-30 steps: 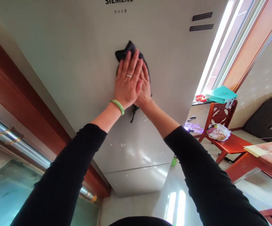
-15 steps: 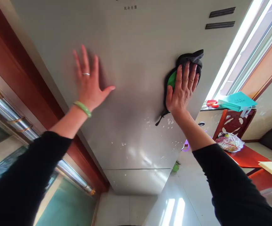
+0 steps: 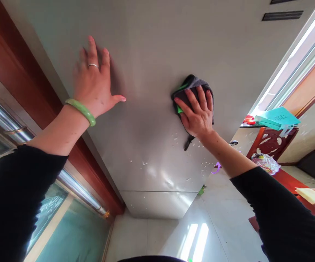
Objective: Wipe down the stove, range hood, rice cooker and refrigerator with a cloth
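Dark grey cloth (image 3: 194,83), soft and limp with a green edge, sits bunched under the right hand (image 3: 198,112), whose spread fingers press it against the pale metallic refrigerator door (image 3: 146,72); its folded bulk looks easiest to grip, though it may slide on that slick face. The left hand (image 3: 92,85), wearing a green bangle (image 3: 80,112), lies open and empty on the door, well apart. The palm hides most of the cloth. White specks (image 3: 175,143) dot the door below it; farther right, a plastic bag (image 3: 265,163) sits by a red wooden chair (image 3: 269,143).
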{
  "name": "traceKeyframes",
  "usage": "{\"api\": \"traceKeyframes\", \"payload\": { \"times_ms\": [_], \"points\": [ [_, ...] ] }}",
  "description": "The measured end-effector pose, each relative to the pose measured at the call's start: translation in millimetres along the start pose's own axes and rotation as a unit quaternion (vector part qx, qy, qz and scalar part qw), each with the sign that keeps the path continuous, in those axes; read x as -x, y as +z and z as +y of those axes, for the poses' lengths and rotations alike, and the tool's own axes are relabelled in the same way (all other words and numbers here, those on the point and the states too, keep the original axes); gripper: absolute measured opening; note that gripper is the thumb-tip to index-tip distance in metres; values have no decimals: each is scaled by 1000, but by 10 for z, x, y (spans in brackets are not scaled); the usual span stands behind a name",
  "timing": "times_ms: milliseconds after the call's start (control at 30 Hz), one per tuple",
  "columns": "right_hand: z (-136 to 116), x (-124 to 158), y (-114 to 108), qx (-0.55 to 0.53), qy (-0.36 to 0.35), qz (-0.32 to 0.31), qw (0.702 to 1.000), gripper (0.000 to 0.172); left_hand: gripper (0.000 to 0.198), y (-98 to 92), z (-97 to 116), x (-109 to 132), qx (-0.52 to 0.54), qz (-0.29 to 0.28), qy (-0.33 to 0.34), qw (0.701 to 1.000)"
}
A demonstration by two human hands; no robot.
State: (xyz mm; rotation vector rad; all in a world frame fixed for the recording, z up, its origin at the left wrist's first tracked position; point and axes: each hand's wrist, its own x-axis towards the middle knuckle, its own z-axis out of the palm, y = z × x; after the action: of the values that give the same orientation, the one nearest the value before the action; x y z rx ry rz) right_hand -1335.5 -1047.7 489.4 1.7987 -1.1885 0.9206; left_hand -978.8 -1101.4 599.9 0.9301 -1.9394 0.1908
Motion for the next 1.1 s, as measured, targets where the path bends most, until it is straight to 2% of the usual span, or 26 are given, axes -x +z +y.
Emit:
{"api": "traceKeyframes", "payload": {
  "times_ms": [100, 233, 400, 500, 600, 700, 767, 867, 1000, 1033, 1100],
  "points": [
    [-27, 7, -7, 5, 23, -3, 1000, 53, 168, 12, 15, 5, 15, 9, 10, 1000],
    [-22, 6, 1, 9, 15, 5, 1000, 55, 158, 19, 46, 30, -4, 2, 16, 1000],
    [-23, -61, -9, 1, 13, 11, 1000, 53, 160, -5, 123, 43, 15, -5, -4, 1000],
    [-24, -82, -9, -11, 5, 11, 1000, 55, 165, 9, 91, 29, 14, -1, -1, 1000],
    [68, 124, 11, 2, 17, 11, 1000, 54, 164, 65, -12, 20, 28, 11, 19, 999],
    [186, 397, 73, 24, 42, 22, 999, 53, 155, 132, -90, 22, 50, 29, 40, 998],
    [154, 425, 124, 29, 51, 31, 998, 55, 151, 150, -78, 22, 45, 37, 43, 997],
    [-192, 126, 143, 26, 19, 2, 999, 63, 157, 111, 57, 29, 22, 31, 25, 999],
    [-808, -569, 15, 23, -98, -74, 992, 68, 180, -12, 321, 112, -78, -22, 5, 997],
    [-877, -709, -29, 32, -125, -87, 988, 67, 177, -41, 362, 143, -99, -24, 15, 995],
    [-857, -873, -120, 56, -158, -111, 980, 66, 163, -82, 387, 199, -127, -13, 45, 991]
  ]
}}
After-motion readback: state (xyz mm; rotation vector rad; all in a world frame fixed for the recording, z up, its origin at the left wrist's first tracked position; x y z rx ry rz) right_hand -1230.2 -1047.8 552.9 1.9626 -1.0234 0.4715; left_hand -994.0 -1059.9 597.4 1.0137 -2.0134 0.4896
